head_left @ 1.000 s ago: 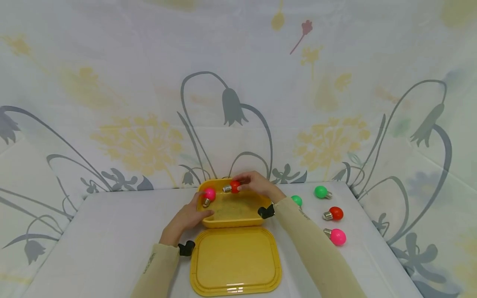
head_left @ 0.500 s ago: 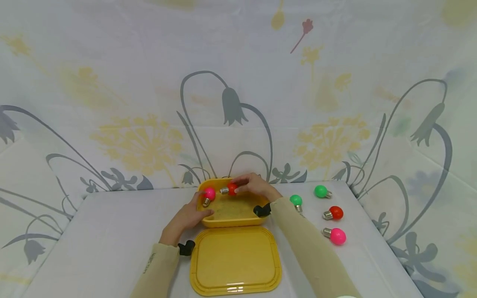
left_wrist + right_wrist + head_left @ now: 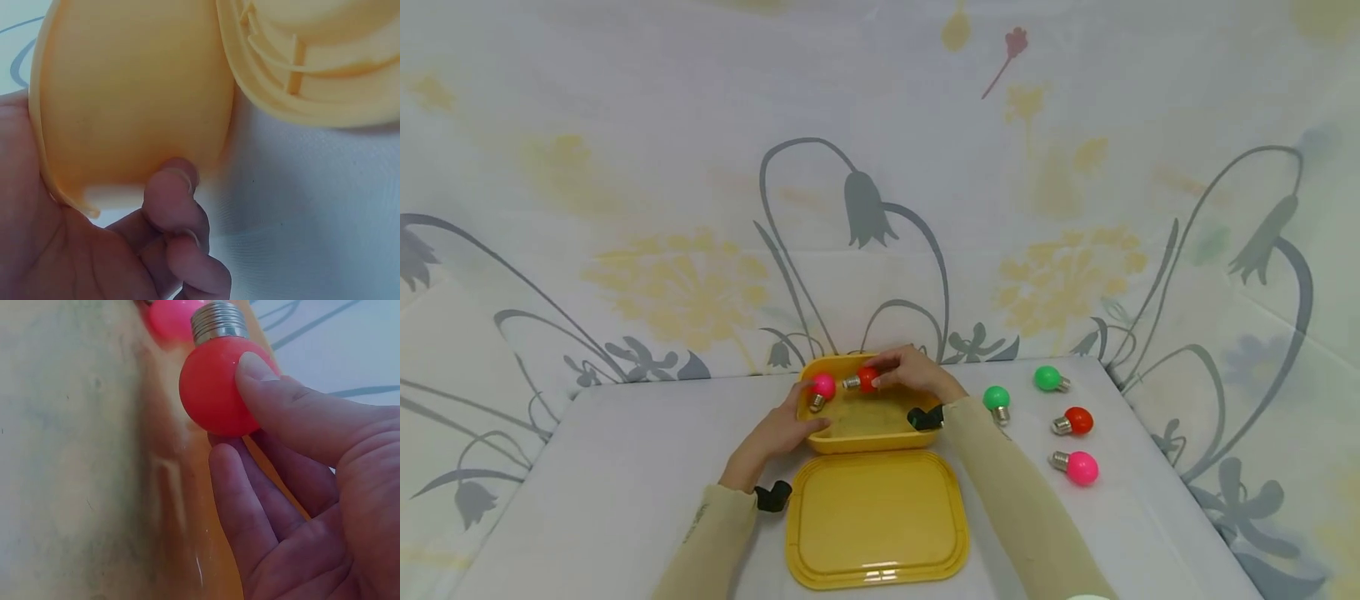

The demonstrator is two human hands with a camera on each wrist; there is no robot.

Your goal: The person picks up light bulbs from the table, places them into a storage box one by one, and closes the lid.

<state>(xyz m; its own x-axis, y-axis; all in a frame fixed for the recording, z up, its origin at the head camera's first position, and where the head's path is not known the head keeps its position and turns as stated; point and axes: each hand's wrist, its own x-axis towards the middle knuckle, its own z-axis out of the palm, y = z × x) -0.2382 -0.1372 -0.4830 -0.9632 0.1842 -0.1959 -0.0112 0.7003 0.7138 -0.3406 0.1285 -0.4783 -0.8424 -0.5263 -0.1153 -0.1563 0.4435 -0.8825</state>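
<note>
In the head view, my right hand [image 3: 919,373] pinches a red light bulb [image 3: 867,380] by its round glass, over the back part of a yellow plastic box [image 3: 872,418]. In the right wrist view the thumb and fingers hold the red glass [image 3: 215,387], with the metal screw base pointing away from the palm. My left hand [image 3: 777,433] grips the box's left end, and the left wrist view shows fingers curled against its wall [image 3: 137,94]. Inside the box's back left corner, near the left fingertips, lies a pink bulb [image 3: 824,385].
A yellow lid [image 3: 877,517] lies flat in front of the box. To the right, on the white tabletop [image 3: 625,483], are two green bulbs [image 3: 996,397] [image 3: 1047,378], another red bulb [image 3: 1080,420] and another pink bulb [image 3: 1083,468]. A patterned cloth [image 3: 700,192] hangs behind.
My right hand has shifted slightly left with the red bulb, then stayed there. The nearer green bulb shows more fully beside the sleeve. My left hand keeps its place on the box.
</note>
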